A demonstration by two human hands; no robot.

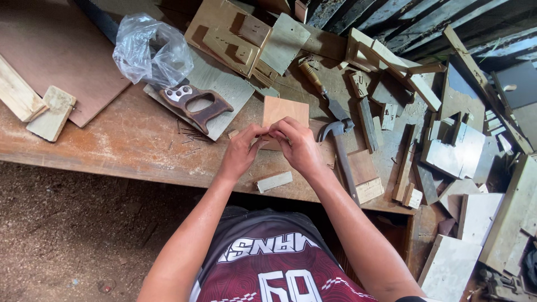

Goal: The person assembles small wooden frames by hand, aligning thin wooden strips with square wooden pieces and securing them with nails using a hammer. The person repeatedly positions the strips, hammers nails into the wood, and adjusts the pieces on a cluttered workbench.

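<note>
Workbench [128, 145] spanning the scene, floor [72, 235] near and left of it. Both hands meet at the bench's middle: left hand [241, 151] just left of right hand [299, 146], fingertips touching at the near edge of a small square board [285, 112] lying flat on the bench. Small wood block [274, 182] near the hands, at the bench's near edge. Hammer [341, 151] just right of the right hand, chisel [321, 92] beyond its head. Saw handle [194, 106] left of the board, resting on a flat panel [224, 89]; plastic bag [151, 50] farther left and behind. Loose nails [190, 137] near the saw. Offcuts [447, 151] piled at right; two blocks [39, 106] far left
</note>
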